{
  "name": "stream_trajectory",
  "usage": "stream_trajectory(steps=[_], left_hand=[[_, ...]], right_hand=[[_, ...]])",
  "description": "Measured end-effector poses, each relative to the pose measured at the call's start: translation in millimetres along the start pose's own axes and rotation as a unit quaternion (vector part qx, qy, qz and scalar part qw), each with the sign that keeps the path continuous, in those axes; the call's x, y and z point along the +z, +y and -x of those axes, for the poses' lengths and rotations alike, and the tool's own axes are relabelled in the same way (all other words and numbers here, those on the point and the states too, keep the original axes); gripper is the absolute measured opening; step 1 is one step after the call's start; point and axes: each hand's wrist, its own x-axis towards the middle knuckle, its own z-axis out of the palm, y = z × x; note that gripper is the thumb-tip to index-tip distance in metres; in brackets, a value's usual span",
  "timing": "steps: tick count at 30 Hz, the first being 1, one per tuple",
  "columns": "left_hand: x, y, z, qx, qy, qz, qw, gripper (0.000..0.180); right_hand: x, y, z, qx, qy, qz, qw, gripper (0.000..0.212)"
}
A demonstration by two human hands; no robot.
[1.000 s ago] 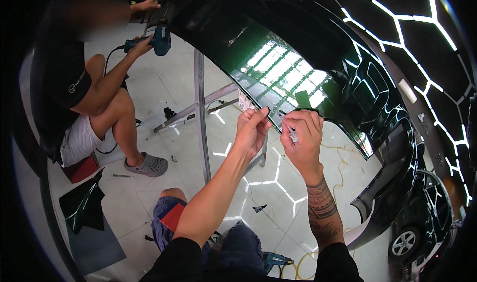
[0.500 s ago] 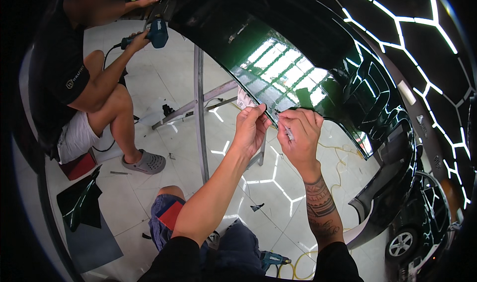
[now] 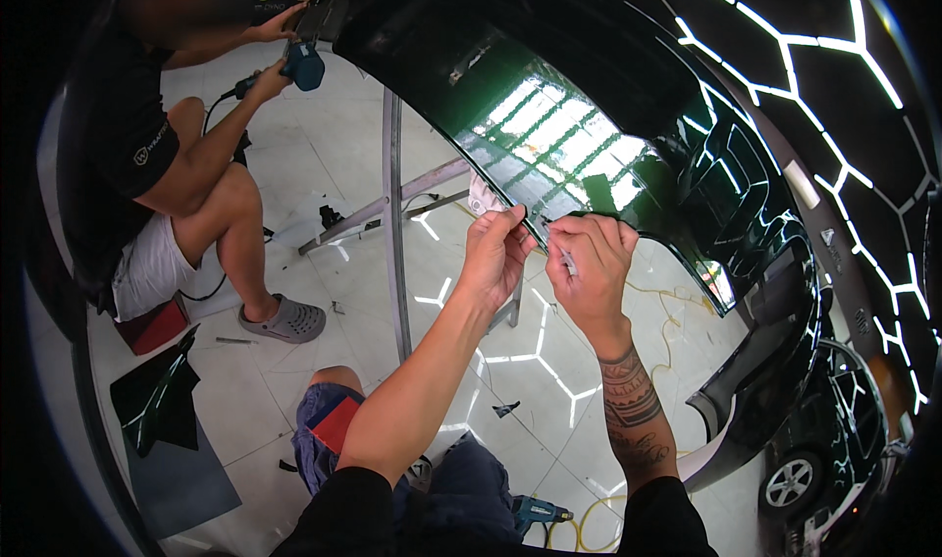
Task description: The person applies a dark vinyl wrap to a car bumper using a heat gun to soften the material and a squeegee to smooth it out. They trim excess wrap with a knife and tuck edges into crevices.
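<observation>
A glossy dark green car body panel (image 3: 491, 86), apparently a bumper, curves across the upper middle, its lower edge toward me. Thumb and fingers of my left hand (image 3: 496, 255) pinch that edge. Just to the right, my right hand (image 3: 595, 263) is closed around a slim tool with a pale handle (image 3: 569, 261). The tool's thin dark tip points at the edge beside my left fingers. How far the tip touches the panel cannot be made out. Both hands are close together but apart.
A metal stand (image 3: 392, 204) rises below the panel. At left a seated co-worker holds a teal heat gun (image 3: 304, 65) near its far end. Another heat gun (image 3: 538, 512) and a yellow hose (image 3: 671, 312) lie low. Dark film (image 3: 157, 400) covers part of a grey sheet (image 3: 182, 488).
My hands have stayed almost still at the panel edge. The co-worker's heat gun has shifted slightly left, and their other hand has moved down and left along the panel's end.
</observation>
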Motion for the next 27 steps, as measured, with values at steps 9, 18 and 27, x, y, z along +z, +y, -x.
stream_trajectory(steps=[9, 18, 27], left_hand=[[-0.6, -4.1, -5.2, 0.0, 0.019, 0.007, 1.0, 0.017], [-1.2, -5.9, -6.4, 0.004, 0.028, -0.01, 1.0, 0.019], [-1.2, -5.9, -6.4, -0.003, 0.03, -0.009, 1.0, 0.017]], right_hand=[[0.2, -1.1, -1.0, 0.0, 0.0, 0.006, 1.0, 0.019], [1.1, 0.3, -1.4, 0.005, -0.001, 0.002, 1.0, 0.019], [0.7, 2.1, 0.5, 0.005, -0.005, 0.002, 1.0, 0.019]])
